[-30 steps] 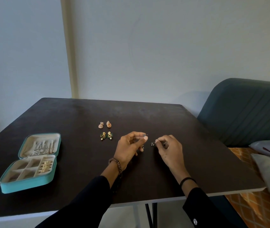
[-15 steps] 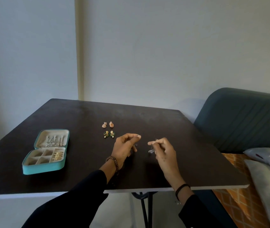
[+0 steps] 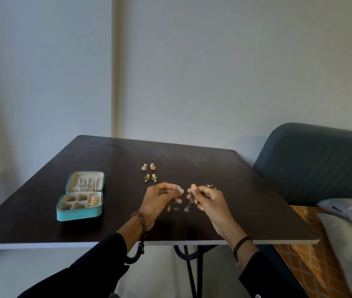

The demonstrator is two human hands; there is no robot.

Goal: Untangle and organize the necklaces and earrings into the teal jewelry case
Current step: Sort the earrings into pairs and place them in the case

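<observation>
Table (image 3: 246,216): 1.
Teal jewelry case (image 3: 78,216): 1, open, near left edge; lower half shows 4 small square compartments.
Peach shell earrings (image 3: 152,166): 2, mid-table.
Green-gold earrings (image 3: 154,178): 2, just nearer front edge than peach pair.
Silver drop earring (image 3: 189,204): 1, pinched in right hand (image 3: 210,201).
Small silver piece (image 3: 178,187): 1, pinched in left hand (image 3: 157,201).
Silver item (image 3: 211,186) behind right hand: 1, kind unclear.
Hands: 2.
Cushions (image 3: 346,208): 2, past right edge.
Sofa (image 3: 321,160): 1.
</observation>
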